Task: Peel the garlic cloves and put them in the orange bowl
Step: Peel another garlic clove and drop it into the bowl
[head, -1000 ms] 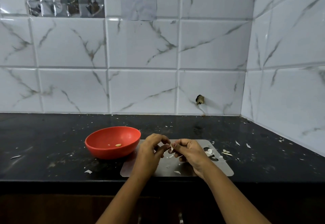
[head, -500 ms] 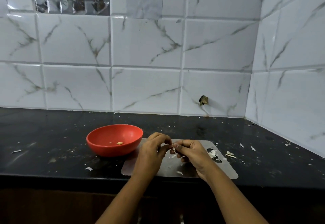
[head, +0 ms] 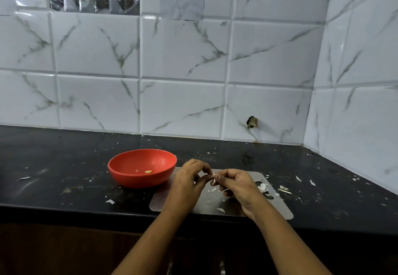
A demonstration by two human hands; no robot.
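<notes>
Judged early: one peeled yellowish clove (head: 148, 172) lying inside round orange plastic bowl (head: 137, 181); just right of bowl, curled fingertips of left hand (head: 187, 181) and right hand (head: 237, 184) pinching small white-skinned garlic clove (head: 213, 177), peeling unfinished, further cloves not discernible.

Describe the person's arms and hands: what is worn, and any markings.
The left grip and right grip are bare hands: no gloves, and no rings show. The left forearm and right forearm are bare down to the picture's bottom edge, with no sleeves, watch or bracelets in view. No markings show.
</notes>
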